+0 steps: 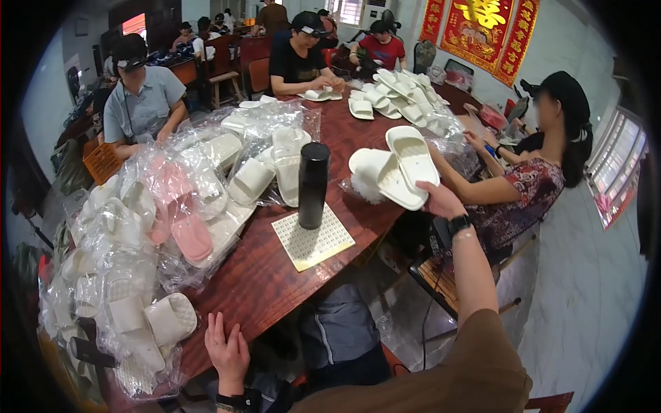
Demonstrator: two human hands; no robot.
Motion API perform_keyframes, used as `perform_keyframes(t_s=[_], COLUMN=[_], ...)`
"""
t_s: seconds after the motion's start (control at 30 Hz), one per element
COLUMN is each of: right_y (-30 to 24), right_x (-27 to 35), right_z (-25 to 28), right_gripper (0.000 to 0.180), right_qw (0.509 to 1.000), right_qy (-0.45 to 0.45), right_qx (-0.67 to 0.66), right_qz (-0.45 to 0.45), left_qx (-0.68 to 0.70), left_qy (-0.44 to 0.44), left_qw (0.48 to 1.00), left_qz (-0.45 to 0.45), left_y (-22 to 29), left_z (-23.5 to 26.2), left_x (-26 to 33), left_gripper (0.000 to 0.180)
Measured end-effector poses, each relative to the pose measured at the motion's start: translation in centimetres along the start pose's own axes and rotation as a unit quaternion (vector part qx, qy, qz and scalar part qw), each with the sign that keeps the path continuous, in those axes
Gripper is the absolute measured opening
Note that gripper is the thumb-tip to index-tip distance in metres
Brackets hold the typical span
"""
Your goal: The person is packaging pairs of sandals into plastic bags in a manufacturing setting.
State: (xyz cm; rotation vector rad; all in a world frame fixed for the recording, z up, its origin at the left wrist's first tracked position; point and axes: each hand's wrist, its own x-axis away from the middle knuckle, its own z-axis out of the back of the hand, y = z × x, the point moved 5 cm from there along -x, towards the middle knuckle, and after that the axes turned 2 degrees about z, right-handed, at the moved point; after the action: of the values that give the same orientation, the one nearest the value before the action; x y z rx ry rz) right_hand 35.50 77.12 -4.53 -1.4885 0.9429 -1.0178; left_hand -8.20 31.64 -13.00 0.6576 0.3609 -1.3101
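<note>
Head view: white slippers (415,162) held at the table edge

Position: the slippers are above the far-right edge of the table (275,296), insoles facing up, one partly overlapping the other.

Right hand (441,199): gripping the nearer slipper at the heel end, thumb on top. The fingers underneath are hidden; whether they also clamp the second slipper cannot be told.

Left hand (228,347): fingers extended, holding nothing, at the near table edge beside the bagged slippers (131,313).

Possible faults and causes:

1. Dropped slipper. Likely cause: a one-handed hold at the heel end only. If the second slipper is merely supported, a tilt could let it slide off beyond the edge.

2. Contact with the neighbour (544,165). Likely cause: the neighbour's forearm lies just beside the slippers, so a swing to the right could bump it.

3. Toppled flask (313,182). Likely cause: it is tall, narrow and upright on the sticker sheet (320,249), between the slippers and the bagged heap. A low sweep to the left, or a pull on the sheet, could tip it.

4. Disturbed heap. Likely cause: slick, loosely piled bags; a push from the left hand could start them sliding.
</note>
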Motion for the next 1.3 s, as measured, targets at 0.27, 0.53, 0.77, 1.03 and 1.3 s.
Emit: perform_keyframes(t_s=[0.27,0.53,0.77,1.03,1.3], right_y=[-1.9,2.1,1.1,9.0,9.6], right_x=[-14.6,-1.9,15.0,21.1,24.1], right_z=[5.9,-12.0,-24.7,-36.3,-39.6], right_gripper=[0.063,0.02,0.031,0.033,0.035], right_qw=[0.987,0.973,0.847,0.726,0.694], right_qy=[0.147,-0.197,-0.484,-0.648,-0.675], right_qx=[0.069,0.115,0.191,0.205,0.25], right_qz=[0.015,0.029,-0.105,-0.106,0.001], left_qx=[0.048,0.062,-0.041,-0.158,0.135], left_qy=[0.022,0.039,0.255,0.255,0.139], left_qw=[0.999,0.997,0.956,0.896,0.909], left_qz=[-0.004,0.026,0.137,0.328,0.37], left_y=[0.9,-0.4,-4.1,-13.7,-21.2], left_z=[-0.9,3.1,13.1,19.9,15.1], left_x=[-2.2,-0.4,0.2,1.1,-0.4], left_gripper=[0.023,0.029,0.033,0.11,0.112])
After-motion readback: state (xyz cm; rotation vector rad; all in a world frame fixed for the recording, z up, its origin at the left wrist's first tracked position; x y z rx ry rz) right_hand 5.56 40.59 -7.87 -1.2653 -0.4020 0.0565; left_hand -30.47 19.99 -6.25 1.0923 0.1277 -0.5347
